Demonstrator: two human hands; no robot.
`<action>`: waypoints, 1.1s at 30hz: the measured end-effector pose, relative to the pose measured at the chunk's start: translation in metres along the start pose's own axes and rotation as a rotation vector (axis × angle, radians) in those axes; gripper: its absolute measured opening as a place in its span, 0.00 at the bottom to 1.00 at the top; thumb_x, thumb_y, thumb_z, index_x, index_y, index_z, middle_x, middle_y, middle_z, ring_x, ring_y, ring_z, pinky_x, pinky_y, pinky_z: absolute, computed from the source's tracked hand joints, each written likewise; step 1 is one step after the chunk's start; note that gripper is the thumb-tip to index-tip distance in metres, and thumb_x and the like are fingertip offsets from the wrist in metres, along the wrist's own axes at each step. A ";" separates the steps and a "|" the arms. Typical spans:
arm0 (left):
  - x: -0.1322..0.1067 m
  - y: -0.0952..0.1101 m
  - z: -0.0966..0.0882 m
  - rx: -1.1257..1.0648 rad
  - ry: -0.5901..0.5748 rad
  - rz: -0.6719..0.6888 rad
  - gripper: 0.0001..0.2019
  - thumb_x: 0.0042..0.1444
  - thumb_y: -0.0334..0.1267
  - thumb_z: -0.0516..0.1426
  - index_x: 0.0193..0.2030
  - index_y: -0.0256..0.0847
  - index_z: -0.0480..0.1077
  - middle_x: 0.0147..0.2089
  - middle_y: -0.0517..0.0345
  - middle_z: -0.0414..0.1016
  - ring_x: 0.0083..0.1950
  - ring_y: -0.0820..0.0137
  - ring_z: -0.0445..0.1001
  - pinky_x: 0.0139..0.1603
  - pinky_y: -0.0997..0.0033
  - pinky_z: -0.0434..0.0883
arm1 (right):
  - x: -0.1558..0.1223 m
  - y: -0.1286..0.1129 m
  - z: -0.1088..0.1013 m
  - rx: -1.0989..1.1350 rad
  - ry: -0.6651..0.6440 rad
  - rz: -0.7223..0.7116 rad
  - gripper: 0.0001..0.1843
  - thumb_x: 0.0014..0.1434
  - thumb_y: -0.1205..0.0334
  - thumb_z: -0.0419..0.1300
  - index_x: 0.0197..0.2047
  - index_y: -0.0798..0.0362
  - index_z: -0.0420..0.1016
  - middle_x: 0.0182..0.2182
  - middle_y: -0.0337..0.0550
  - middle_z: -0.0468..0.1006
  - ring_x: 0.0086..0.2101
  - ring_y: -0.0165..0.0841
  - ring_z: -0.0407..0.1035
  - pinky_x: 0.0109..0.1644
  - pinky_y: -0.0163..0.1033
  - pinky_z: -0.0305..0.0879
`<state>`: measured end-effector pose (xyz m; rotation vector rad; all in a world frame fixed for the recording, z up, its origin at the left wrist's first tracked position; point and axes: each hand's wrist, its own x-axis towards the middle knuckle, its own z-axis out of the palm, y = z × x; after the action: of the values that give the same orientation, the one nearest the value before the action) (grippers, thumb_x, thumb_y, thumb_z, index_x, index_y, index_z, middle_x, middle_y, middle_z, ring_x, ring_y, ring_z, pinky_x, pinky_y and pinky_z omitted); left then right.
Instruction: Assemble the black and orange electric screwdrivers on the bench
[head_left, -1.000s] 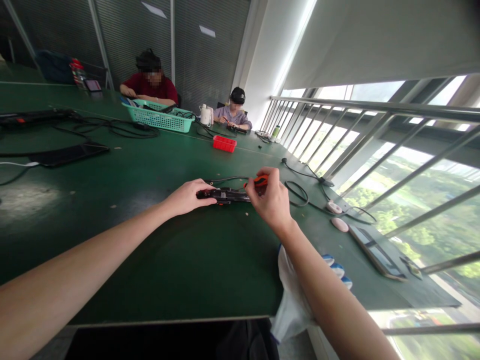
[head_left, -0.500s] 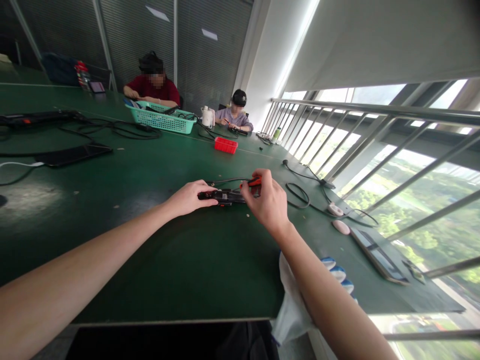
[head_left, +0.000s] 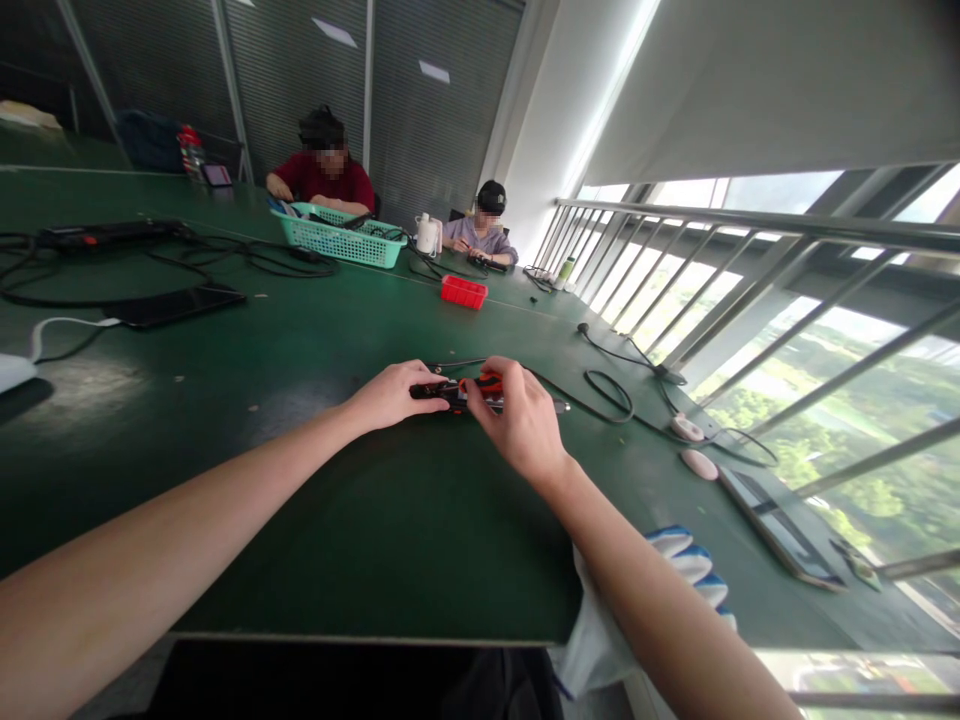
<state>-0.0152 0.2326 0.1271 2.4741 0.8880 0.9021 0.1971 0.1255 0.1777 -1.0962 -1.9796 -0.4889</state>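
My left hand (head_left: 391,394) grips the left end of a long black corded tool (head_left: 454,396) between thumb and fingers, lying low at the tabletop. A small metal tip shows at the tool's right end. In my right hand (head_left: 520,420) is a screwdriver (head_left: 490,384) with an orange and black handle, pinched by the fingers over the middle of the tool. The fingers hide most of its shaft and part of the tool's body. Behind both hands a black cord (head_left: 555,385) runs off to the right.
A white and blue glove (head_left: 600,630) lies under my right forearm at the table edge. Farther off stand a red tray (head_left: 463,292) and a green basket (head_left: 345,243). Two people sit across the table. Cables and a tablet-like device (head_left: 780,525) lie along the railing side.
My right hand has moved left along the black tool with the screwdriver, closer to my left hand, and the tool's metal tip now shows. The view has shifted slightly.
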 end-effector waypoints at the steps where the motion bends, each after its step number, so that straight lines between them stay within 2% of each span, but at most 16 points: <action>1: 0.000 0.000 0.000 0.000 -0.001 -0.001 0.24 0.57 0.58 0.62 0.54 0.48 0.78 0.44 0.56 0.74 0.45 0.62 0.76 0.48 0.66 0.69 | 0.001 -0.002 -0.001 -0.009 0.001 -0.004 0.11 0.67 0.59 0.57 0.52 0.51 0.64 0.37 0.45 0.77 0.35 0.36 0.73 0.41 0.42 0.71; 4: 0.000 0.002 -0.001 -0.005 -0.009 -0.002 0.24 0.57 0.58 0.62 0.55 0.48 0.78 0.44 0.55 0.74 0.45 0.62 0.76 0.48 0.66 0.69 | 0.002 -0.005 -0.005 -0.037 -0.009 -0.031 0.13 0.66 0.59 0.58 0.53 0.51 0.66 0.37 0.45 0.77 0.37 0.37 0.73 0.43 0.42 0.70; 7: 0.000 0.004 -0.002 -0.012 -0.011 0.002 0.24 0.57 0.57 0.62 0.55 0.46 0.78 0.45 0.54 0.74 0.46 0.62 0.76 0.49 0.65 0.69 | 0.003 -0.005 -0.009 -0.062 -0.004 -0.029 0.10 0.67 0.57 0.57 0.50 0.49 0.69 0.34 0.43 0.77 0.34 0.36 0.72 0.43 0.41 0.69; 12: 0.000 0.005 -0.003 -0.015 -0.013 -0.012 0.24 0.57 0.58 0.62 0.55 0.47 0.78 0.45 0.54 0.75 0.46 0.61 0.76 0.50 0.64 0.70 | 0.003 0.000 -0.014 0.061 -0.078 0.037 0.15 0.65 0.58 0.57 0.54 0.49 0.64 0.42 0.45 0.77 0.40 0.37 0.74 0.46 0.42 0.71; 18: 0.000 0.007 -0.003 0.004 -0.009 -0.014 0.24 0.58 0.57 0.62 0.56 0.46 0.78 0.46 0.53 0.75 0.45 0.61 0.76 0.50 0.63 0.70 | 0.000 0.017 -0.028 -0.043 0.080 0.126 0.11 0.60 0.57 0.59 0.44 0.48 0.63 0.33 0.40 0.74 0.30 0.35 0.70 0.37 0.40 0.69; 20: 0.000 0.007 -0.003 0.009 -0.007 -0.012 0.24 0.58 0.57 0.62 0.56 0.46 0.78 0.46 0.53 0.75 0.45 0.61 0.76 0.49 0.63 0.70 | -0.001 0.021 -0.031 -0.058 0.082 0.138 0.10 0.59 0.57 0.59 0.43 0.48 0.63 0.31 0.38 0.73 0.29 0.34 0.69 0.36 0.39 0.67; 29: 0.000 0.002 0.000 0.008 0.001 -0.016 0.25 0.57 0.58 0.61 0.56 0.47 0.77 0.47 0.54 0.75 0.45 0.61 0.76 0.52 0.62 0.70 | 0.003 0.022 -0.027 -0.149 -0.004 0.032 0.08 0.63 0.56 0.57 0.43 0.50 0.66 0.28 0.39 0.72 0.29 0.35 0.67 0.36 0.39 0.64; 33: 0.000 0.000 0.000 0.014 -0.001 -0.014 0.25 0.57 0.59 0.61 0.56 0.48 0.77 0.46 0.54 0.75 0.45 0.61 0.76 0.51 0.63 0.70 | 0.005 0.020 -0.029 -0.094 -0.015 0.026 0.15 0.62 0.58 0.59 0.51 0.51 0.64 0.33 0.42 0.75 0.34 0.37 0.71 0.42 0.41 0.67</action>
<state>-0.0148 0.2325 0.1271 2.4771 0.9134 0.8931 0.2256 0.1205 0.1978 -1.1853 -1.9704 -0.5665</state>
